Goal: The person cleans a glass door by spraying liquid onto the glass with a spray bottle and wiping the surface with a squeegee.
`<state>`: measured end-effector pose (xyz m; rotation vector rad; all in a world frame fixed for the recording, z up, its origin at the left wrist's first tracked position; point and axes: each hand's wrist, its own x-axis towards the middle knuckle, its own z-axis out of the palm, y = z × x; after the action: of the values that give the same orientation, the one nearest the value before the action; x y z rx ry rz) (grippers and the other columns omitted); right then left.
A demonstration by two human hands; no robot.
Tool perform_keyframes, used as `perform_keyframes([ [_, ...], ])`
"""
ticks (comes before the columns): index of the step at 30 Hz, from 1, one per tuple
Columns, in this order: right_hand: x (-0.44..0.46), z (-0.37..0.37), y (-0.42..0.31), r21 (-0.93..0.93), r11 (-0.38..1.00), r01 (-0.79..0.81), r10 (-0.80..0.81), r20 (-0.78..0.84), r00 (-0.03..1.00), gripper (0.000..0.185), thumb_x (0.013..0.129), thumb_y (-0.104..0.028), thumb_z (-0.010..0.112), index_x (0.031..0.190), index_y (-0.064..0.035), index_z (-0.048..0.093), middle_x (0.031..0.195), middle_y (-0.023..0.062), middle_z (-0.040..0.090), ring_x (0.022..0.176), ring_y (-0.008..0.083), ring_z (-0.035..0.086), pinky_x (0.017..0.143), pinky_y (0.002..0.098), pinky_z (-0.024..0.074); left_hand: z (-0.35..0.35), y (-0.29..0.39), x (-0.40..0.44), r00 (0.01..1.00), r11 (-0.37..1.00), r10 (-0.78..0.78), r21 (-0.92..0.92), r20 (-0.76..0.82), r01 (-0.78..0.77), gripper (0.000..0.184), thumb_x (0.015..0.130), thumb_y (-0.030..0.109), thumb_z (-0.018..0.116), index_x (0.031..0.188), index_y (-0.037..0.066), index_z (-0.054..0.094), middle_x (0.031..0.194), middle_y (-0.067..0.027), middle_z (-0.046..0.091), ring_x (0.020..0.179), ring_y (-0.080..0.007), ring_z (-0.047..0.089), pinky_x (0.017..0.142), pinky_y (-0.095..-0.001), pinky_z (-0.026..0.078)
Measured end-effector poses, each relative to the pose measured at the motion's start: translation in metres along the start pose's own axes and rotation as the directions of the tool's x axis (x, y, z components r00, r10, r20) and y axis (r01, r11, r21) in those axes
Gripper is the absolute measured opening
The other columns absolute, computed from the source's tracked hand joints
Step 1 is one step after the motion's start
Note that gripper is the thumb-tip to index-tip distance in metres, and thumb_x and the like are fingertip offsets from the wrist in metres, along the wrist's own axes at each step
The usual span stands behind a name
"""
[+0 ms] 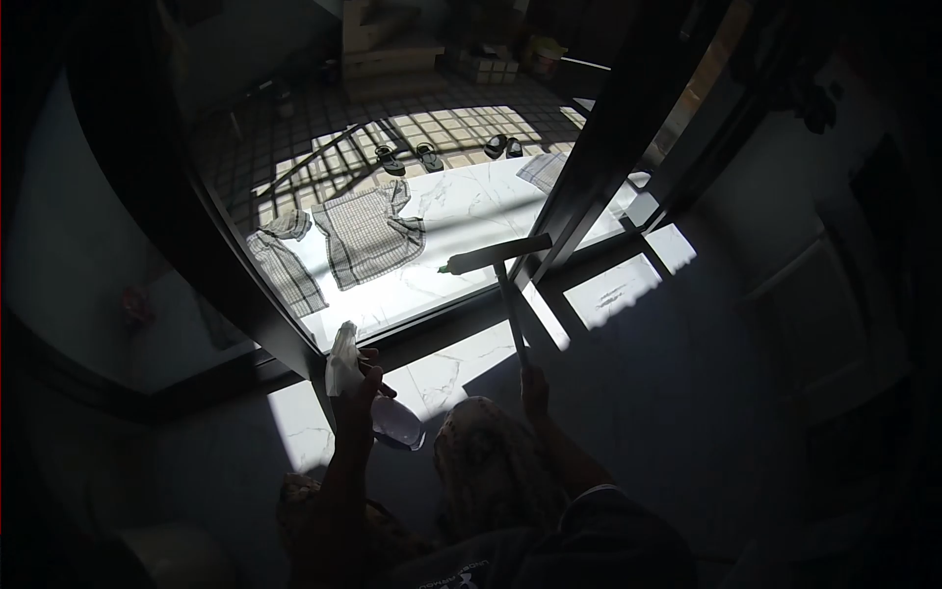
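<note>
Clearly enough despite the deep shade, both hands are occupied; the left hand (359,402) is curled around the neck of a spray bottle (397,422), its pale trigger head tilted up toward the far left and its translucent body hanging toward the near right; the right hand (535,395) is closed around the lower handle of a T-shaped squeegee (498,253), whose long bar lies crosswise at the far end, beside the dark post (628,128) on the right; whether that bar touches anything, I cannot tell.

Past the door track (422,339) stretches a sunlit marble slab (471,201); a checked cloth (368,234) lies spread on its left part, with a second, rumpled cloth (294,270) just beside it, farther left; another cloth (542,173) lies at the far right of the slab, partly behind the post; beyond the slab, two pairs of dark footwear (407,159) (503,147) stand on tiles striped with shadow; on the near side, bright patches of sun fall across the marble floor (613,292), and the person's patterned trousers (486,452) show between the arms.
</note>
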<state>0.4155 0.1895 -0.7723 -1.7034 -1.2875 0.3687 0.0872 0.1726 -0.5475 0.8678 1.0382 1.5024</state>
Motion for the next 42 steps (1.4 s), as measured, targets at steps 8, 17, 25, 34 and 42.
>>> perform_keyframes([
  [8, -0.025, 0.01, 0.058, -0.093, 0.994, 0.054, -0.047, 0.076, 0.996, 0.027, 0.085, -0.032, 0.046, 0.086, -0.0059, 0.053, 0.075, 0.0157, 0.057, 0.07, 0.0382, 0.054, 0.054, 0.0425, 0.0419, -0.011, -0.005, -0.003, 0.999, 0.995, 0.038, 0.094, -0.039, -0.034, 0.068, 0.069, 0.014, 0.06, 0.128, 0.005, 0.028, 0.091, -0.0099, 0.045, 0.06, -0.0121, 0.048, 0.044, -0.0221, 0.048],
  [17, -0.036, -0.016, 0.046, -0.258, 0.963, -0.076, 0.137, 0.229, 0.964, 0.032, 0.083, -0.036, 0.049, 0.084, -0.004, 0.054, 0.069, 0.0169, 0.056, 0.069, 0.0385, 0.054, 0.054, 0.0436, 0.0414, -0.006, 0.011, -0.002, 0.99, 0.986, 0.131, 0.113, -0.059, -0.124, 0.065, 0.071, 0.014, 0.057, 0.128, 0.006, 0.029, 0.089, -0.0095, 0.047, 0.052, -0.0116, 0.05, 0.043, -0.0211, 0.044],
  [25, 0.022, -0.07, -0.109, 0.273, 0.951, 0.146, -0.112, -0.136, 0.984, 0.021, 0.079, -0.015, 0.059, 0.095, -0.0013, 0.055, 0.069, 0.0054, 0.054, 0.061, 0.0121, 0.051, 0.053, 0.0275, 0.0403, -0.001, 0.007, 0.0, 0.993, 0.99, 0.111, 0.093, -0.049, -0.106, 0.065, 0.07, 0.01, 0.056, 0.128, 0.007, 0.03, 0.091, -0.0097, 0.047, 0.052, -0.0113, 0.049, 0.044, -0.0213, 0.044],
  [34, 0.134, -0.05, -0.282, 0.561, 0.8, 0.211, -0.163, -0.135, 0.977, 0.025, 0.082, -0.013, 0.055, 0.104, -0.0025, 0.053, 0.076, 0.0031, 0.054, 0.067, 0.0084, 0.047, 0.058, 0.0232, 0.0389, 0.017, 0.008, -0.004, 0.994, 0.988, 0.103, 0.119, -0.043, -0.098, 0.065, 0.07, 0.009, 0.056, 0.129, 0.008, 0.029, 0.09, -0.0091, 0.046, 0.052, -0.0114, 0.05, 0.044, -0.0219, 0.044],
  [42, 0.126, -0.028, -0.261, 0.356, 0.848, 0.391, -0.316, -0.252, 0.915, 0.027, 0.081, -0.012, 0.057, 0.105, -0.0014, 0.052, 0.075, 0.0036, 0.055, 0.064, 0.0083, 0.047, 0.056, 0.0238, 0.0396, 0.008, -0.002, -0.007, 0.994, 0.987, 0.102, 0.13, -0.046, -0.095, 0.065, 0.069, 0.007, 0.055, 0.129, 0.005, 0.028, 0.09, -0.009, 0.046, 0.058, -0.0104, 0.048, 0.045, -0.0216, 0.046],
])
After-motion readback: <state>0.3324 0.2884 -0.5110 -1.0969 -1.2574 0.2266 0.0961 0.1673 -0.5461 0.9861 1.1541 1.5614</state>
